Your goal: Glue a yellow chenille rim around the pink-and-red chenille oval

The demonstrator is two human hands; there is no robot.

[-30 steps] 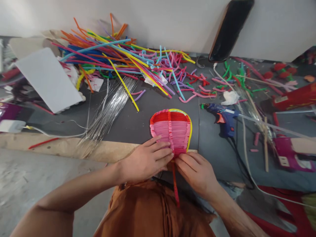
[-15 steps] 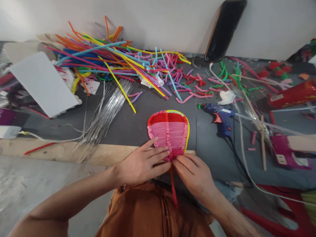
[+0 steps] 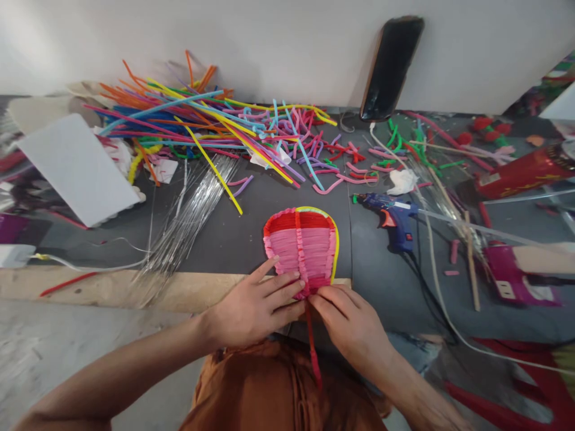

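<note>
A pink-and-red pipe-cleaner panel (image 3: 317, 244) (yellow edging runs down its right side) lies at the near edge of the desk (image 3: 245, 236). The left hand (image 3: 247, 308) rests flat on its lower left, fingers spread; the right hand (image 3: 353, 317) pinches its narrow bottom end. Between them hangs a red stem (image 3: 311, 341). A blue glue gun (image 3: 399, 222) lies to the right.

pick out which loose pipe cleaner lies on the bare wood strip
The red pipe cleaner, left of the left hand; the other loose ones sit off the wood, mostly piled behind.
</note>
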